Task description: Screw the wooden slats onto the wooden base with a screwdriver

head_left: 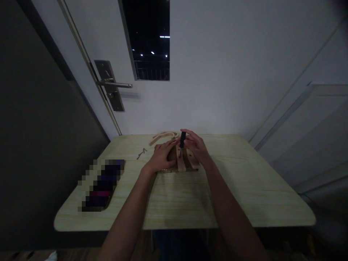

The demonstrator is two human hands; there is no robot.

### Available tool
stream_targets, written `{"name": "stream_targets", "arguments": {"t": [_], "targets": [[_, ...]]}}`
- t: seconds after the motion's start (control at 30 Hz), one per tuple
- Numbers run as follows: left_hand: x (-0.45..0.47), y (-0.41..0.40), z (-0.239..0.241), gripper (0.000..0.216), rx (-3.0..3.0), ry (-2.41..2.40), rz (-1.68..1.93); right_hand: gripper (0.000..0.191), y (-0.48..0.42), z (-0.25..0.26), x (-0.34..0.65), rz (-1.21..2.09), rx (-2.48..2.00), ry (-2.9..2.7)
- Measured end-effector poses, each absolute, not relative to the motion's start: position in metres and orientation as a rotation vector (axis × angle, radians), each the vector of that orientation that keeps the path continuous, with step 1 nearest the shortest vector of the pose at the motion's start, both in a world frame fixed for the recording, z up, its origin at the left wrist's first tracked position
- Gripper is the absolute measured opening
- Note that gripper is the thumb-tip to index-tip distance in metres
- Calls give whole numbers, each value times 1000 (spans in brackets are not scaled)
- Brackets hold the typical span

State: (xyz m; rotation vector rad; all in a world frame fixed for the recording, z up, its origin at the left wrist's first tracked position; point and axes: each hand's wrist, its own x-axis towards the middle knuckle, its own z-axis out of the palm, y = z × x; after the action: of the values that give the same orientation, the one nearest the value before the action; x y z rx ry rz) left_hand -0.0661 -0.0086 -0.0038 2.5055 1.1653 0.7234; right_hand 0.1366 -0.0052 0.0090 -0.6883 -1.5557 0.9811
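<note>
Near the table's far edge lies a brown panel [172, 156] with pale wooden strips [181, 165] across it. My left hand [160, 158] rests over the panel's left side, its thumb and fingers gripping it down against the table. A screwdriver [183, 139] with a black handle stands almost upright in my right hand [196, 146], fingers closed around the handle. Its metal shaft reaches down to the middle strip; whether the tip sits in a screw is too small to tell. Just behind the panel is a curved pale wooden piece [163, 135], partly hidden by my left hand.
Small dark metal pieces [141, 153] lie left of my left hand. A dark, pixelated flat object [104, 186] is at the table's left. The pale wood-grain table [244, 188] meets a white door [206, 90] with a metal handle [116, 85] behind it.
</note>
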Motion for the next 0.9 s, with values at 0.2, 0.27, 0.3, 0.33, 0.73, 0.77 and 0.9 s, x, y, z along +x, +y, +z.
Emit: {"name": "stream_targets", "arguments": {"t": [0.2, 0.27, 0.3, 0.33, 0.73, 0.77, 0.9], "targets": [[-67, -6, -6, 80, 2532, 1154, 717, 49, -3, 6, 133, 893, -717, -1523], [-66, -7, -5, 78, 2532, 1153, 725, 46, -3, 5, 133, 859, -741, -1519], [-65, -7, -5, 78, 2529, 1157, 725, 45, -3, 5, 133, 850, -749, -1524], [-65, -7, -4, 78, 2527, 1163, 720, 44, -3, 5, 133, 847, -754, -1529], [-66, -8, -4, 82, 2510, 1155, 734, 53, -6, 8, 135, 955, -686, -1534], [-66, -8, -4, 82, 2511, 1159, 727, 58, -6, 7, 134, 932, -709, -1515], [-65, -9, -3, 82, 2500, 1174, 703, 57, -4, 6, 134, 832, -785, -1504]]}}
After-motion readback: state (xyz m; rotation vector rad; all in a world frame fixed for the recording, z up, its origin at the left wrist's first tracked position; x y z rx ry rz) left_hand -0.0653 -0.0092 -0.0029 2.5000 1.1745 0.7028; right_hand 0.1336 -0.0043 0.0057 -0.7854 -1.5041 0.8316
